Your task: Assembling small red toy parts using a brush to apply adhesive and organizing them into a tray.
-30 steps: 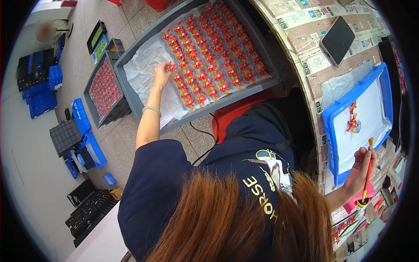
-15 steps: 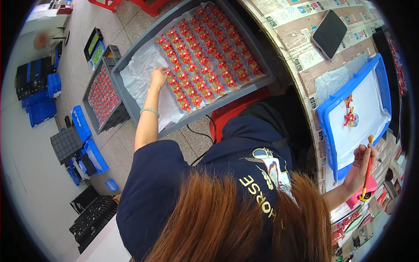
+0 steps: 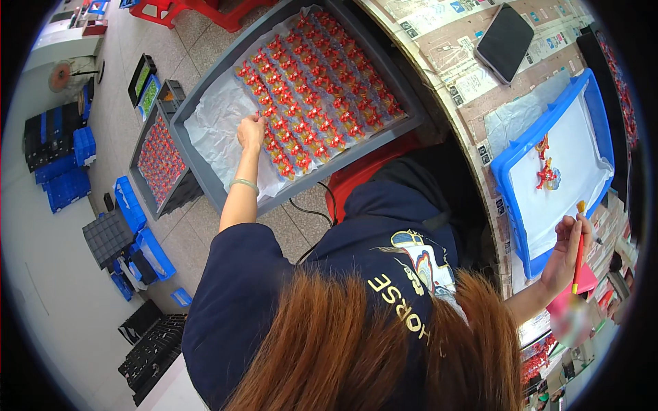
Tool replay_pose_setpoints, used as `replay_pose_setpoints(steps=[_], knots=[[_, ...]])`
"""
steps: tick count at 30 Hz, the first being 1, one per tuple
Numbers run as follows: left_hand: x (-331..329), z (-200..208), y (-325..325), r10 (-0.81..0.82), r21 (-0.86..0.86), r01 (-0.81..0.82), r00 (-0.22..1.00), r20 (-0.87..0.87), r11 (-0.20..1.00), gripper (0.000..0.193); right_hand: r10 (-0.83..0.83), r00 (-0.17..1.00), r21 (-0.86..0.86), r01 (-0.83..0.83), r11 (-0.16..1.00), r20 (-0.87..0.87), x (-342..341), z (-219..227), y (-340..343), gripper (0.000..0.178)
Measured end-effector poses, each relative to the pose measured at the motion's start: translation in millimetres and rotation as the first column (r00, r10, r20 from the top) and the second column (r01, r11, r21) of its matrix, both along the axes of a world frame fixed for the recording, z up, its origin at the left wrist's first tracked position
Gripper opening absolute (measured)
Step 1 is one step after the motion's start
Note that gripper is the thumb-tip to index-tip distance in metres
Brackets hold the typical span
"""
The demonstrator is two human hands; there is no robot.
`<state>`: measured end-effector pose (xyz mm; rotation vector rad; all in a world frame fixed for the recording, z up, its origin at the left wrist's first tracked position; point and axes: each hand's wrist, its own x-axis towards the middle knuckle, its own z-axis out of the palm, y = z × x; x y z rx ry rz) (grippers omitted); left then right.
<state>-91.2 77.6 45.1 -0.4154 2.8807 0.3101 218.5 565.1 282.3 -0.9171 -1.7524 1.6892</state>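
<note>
My left hand point(image 3: 251, 133) is at the left edge of the rows of small red-and-yellow figurines point(image 3: 301, 109), over white paper in a grey tray point(image 3: 199, 88). Its fingers are pinched together beside the outermost row; whether a figurine is between them is hidden. My right hand point(image 3: 563, 252) holds a paintbrush with a red handle point(image 3: 580, 255), bristles up, beside the near right side of a blue tray point(image 3: 513, 205). On the white paper lining the blue tray lie a couple of red figurines point(image 3: 547, 177), one with a bluish clear part.
A black phone point(image 3: 505, 42) lies on the paper-covered table point(image 3: 473, 123) at the right. A second grey tray point(image 3: 159, 161) of red pieces stands left of the first. Red stools point(image 3: 229, 14) are at the far side, and blue bins point(image 3: 152, 252) stand on the floor.
The whole view has shifted slightly. My left hand has moved a little nearer along the edge of the figurine rows. My right hand still holds the paintbrush, now more upright.
</note>
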Motion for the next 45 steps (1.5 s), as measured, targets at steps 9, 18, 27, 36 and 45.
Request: replay_pose_setpoints(steps=[9, 18, 27, 36, 45], knots=[[5.2, -15.8, 9.3, 0.002, 0.149, 0.044, 0.954, -0.299, 0.988, 0.016, -0.027, 1.0, 0.0, 0.027, 1.0, 0.01, -0.7, 1.6, 4.3, 0.017], [9.4, -7.0, -14.9, -0.146, 0.225, 0.178, 0.977, -0.152, 0.958, 0.02, -0.081, 0.949, 0.331, -0.026, 0.943, 0.304, -31.7, -14.2, 5.3, 0.016], [12.9, 130.0, 162.6, -0.045, 0.643, 0.484, 0.818, -0.573, 0.593, 0.014, -0.058, 0.808, 0.73, -0.497, 0.469, 0.587, -91.3, -32.0, 1.8, 0.032], [115.4, 209.0, 303.5, -0.484, 0.982, 0.157, 0.854, -0.19, -0.108, 0.013, 0.101, 0.969, 0.193, -0.146, 0.97, 0.225, -65.9, -10.1, -3.3, 0.042], [163.6, 220.5, 361.8, -0.814, 0.892, -0.423, 0.567, 0.124, -0.158, 0.023, 0.002, 0.939, 0.174, 0.062, 0.983, -0.344, -16.3, -16.6, -65.9, 0.048]])
